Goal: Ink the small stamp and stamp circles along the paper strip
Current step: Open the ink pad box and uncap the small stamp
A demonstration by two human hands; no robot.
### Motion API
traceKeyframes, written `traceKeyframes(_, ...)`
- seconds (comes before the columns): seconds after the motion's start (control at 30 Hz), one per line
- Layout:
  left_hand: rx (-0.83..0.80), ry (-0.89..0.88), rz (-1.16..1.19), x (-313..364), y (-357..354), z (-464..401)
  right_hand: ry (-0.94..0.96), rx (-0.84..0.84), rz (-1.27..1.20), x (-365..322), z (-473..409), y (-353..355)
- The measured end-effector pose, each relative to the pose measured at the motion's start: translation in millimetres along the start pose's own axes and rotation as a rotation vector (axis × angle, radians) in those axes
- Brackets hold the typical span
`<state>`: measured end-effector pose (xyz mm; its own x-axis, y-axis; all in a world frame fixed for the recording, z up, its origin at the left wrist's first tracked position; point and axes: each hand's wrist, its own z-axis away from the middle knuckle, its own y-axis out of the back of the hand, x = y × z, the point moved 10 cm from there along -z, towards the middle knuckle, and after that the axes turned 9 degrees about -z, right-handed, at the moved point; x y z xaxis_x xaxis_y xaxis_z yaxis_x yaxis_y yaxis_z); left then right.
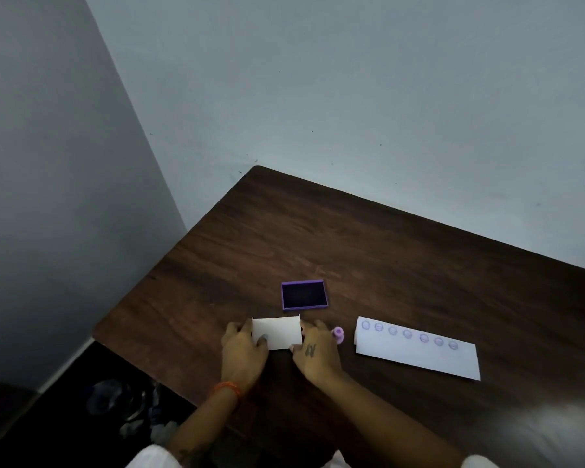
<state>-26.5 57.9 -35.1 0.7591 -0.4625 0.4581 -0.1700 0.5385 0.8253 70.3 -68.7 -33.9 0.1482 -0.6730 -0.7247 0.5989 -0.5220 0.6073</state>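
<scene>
Both hands hold a small folded white paper piece (277, 332) on the dark wooden table (385, 258). My left hand (242, 347) grips its left edge, my right hand (314, 349) its right edge. Just right of my right hand stands the small lilac stamp (338, 333), untouched. Beyond the paper lies the open purple ink pad (304, 294). To the right rests the white paper strip (417, 349), carrying a row of several purple stamped circles along its far edge.
Grey walls meet at a corner behind the table's far left end. The table's left edge drops to a dark floor with some indistinct items (129, 403). A bright glare lies on the table's near right part.
</scene>
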Motion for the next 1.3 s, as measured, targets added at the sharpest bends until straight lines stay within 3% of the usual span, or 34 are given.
traceKeyframes(0.1,0.11,-0.04,-0.01,11.5,10.3,3.1,0.031,0.035,-0.044,-5.6,0.2,9.3)
traceKeyframes(0.2,0.172,-0.187,0.097,42.9,16.4,9.1,0.075,0.158,-0.162,-12.2,0.1,37.0)
traceKeyframes(0.33,0.149,-0.397,0.198,89.3,9.5,18.1,0.094,0.317,-0.305,-9.7,1.6,80.8)
traceKeyframes(0.43,0.06,-0.428,0.219,108.8,-9.0,19.7,0.045,0.385,-0.311,7.4,4.7,102.0)
traceKeyframes(0.67,-0.091,-0.459,0.089,121.9,-51.3,21.0,-0.069,0.279,-0.214,49.5,9.4,89.8)
traceKeyframes(1.07,-0.082,-0.502,0.001,123.0,-68.2,15.0,0.003,0.17,-0.145,47.9,5.5,74.0)
traceKeyframes(1.17,-0.088,-0.482,0.145,121.5,-60.7,14.0,0.012,0.165,-0.274,47.9,4.2,79.3)
traceKeyframes(1.3,-0.211,-0.393,0.454,115.1,-56.0,12.3,-0.168,0.149,-0.7,66.0,6.6,78.9)
